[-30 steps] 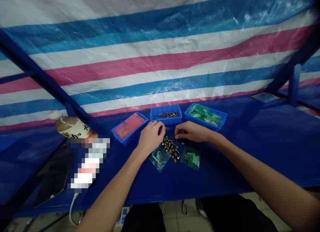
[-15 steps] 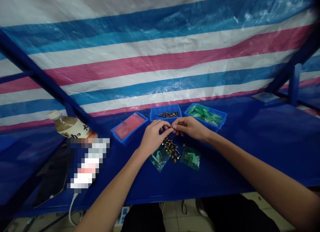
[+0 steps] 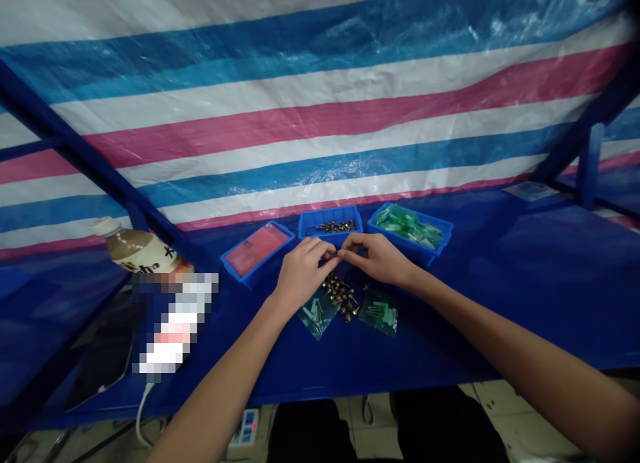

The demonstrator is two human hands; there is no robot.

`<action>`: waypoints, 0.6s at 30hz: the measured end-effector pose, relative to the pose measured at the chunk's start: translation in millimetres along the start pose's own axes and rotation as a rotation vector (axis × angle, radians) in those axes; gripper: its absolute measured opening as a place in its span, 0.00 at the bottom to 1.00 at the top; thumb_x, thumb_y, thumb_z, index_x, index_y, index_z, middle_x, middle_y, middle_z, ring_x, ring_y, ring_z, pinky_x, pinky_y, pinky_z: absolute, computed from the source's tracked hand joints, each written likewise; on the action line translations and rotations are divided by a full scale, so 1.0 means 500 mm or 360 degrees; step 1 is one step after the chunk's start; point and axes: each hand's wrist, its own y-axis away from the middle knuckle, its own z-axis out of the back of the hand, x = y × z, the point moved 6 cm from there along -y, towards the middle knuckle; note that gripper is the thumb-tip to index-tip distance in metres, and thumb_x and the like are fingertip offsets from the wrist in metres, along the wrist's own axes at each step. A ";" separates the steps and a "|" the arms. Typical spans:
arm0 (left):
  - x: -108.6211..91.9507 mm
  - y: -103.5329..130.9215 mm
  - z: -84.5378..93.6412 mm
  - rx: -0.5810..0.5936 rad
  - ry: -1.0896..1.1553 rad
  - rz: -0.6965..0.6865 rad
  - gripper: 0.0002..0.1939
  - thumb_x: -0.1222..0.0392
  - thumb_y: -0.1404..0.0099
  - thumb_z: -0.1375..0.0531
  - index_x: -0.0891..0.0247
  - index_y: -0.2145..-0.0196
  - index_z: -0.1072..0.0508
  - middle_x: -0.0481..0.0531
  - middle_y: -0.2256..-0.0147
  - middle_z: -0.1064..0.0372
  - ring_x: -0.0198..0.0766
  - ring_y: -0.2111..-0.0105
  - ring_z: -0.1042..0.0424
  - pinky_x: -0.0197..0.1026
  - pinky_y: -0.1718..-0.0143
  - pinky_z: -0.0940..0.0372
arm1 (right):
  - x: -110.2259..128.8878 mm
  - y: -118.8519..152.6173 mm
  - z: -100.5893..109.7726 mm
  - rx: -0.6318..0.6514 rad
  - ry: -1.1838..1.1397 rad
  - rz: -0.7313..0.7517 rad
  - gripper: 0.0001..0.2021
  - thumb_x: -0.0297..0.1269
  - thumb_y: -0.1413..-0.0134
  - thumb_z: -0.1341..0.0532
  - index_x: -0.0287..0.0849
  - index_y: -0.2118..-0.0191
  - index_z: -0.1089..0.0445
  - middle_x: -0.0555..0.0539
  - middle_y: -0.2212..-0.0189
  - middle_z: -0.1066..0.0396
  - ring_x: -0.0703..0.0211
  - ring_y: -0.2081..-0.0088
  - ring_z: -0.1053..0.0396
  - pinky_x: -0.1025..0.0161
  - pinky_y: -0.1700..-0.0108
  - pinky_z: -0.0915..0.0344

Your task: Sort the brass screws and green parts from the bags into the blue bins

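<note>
My left hand and my right hand meet at the fingertips above a pile of brass-coloured screws. Both are closed in a pinch, and whatever sits between the fingertips is too small to make out. Left of the pile, partly under my left hand, lies a clear bag with pale plugs and screws. A similar small bag rests on the right. Just beyond my hands is a blue bin with more screws inside.
A blue bin of red pieces stands left, and a bin of green bags right. On the blue table's left side are a bottle, a dark flat device and a pixelated item with a white cable. Striped sheeting rises behind.
My right hand's fingertips have shifted slightly left, and both hands stay together over the pile. The whole view has moved a little.
</note>
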 end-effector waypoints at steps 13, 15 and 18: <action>0.023 -0.001 -0.012 0.0276 -0.0352 0.0221 0.09 0.57 0.28 0.51 0.60 0.57 0.33 0.53 0.60 0.29 0.42 0.60 0.28 0.41 0.64 0.34 | -0.010 -0.023 0.024 -0.0397 0.0892 0.0148 0.17 0.42 0.34 0.48 0.41 0.45 0.34 0.40 0.56 0.30 0.50 0.58 0.31 0.60 0.63 0.38; 0.033 0.003 -0.021 0.0359 -0.0462 0.0229 0.10 0.59 0.27 0.52 0.61 0.57 0.33 0.54 0.60 0.29 0.43 0.60 0.27 0.41 0.66 0.34 | -0.002 -0.015 0.015 -0.0259 0.0817 0.0266 0.16 0.40 0.33 0.49 0.43 0.46 0.33 0.41 0.56 0.30 0.51 0.56 0.32 0.60 0.60 0.37; 0.044 0.009 -0.030 0.0411 -0.0512 0.0262 0.10 0.61 0.27 0.53 0.61 0.56 0.33 0.55 0.60 0.29 0.44 0.62 0.26 0.41 0.68 0.34 | 0.006 -0.001 -0.009 0.0061 0.0708 0.0453 0.14 0.40 0.33 0.48 0.49 0.48 0.29 0.44 0.57 0.31 0.54 0.55 0.32 0.59 0.55 0.36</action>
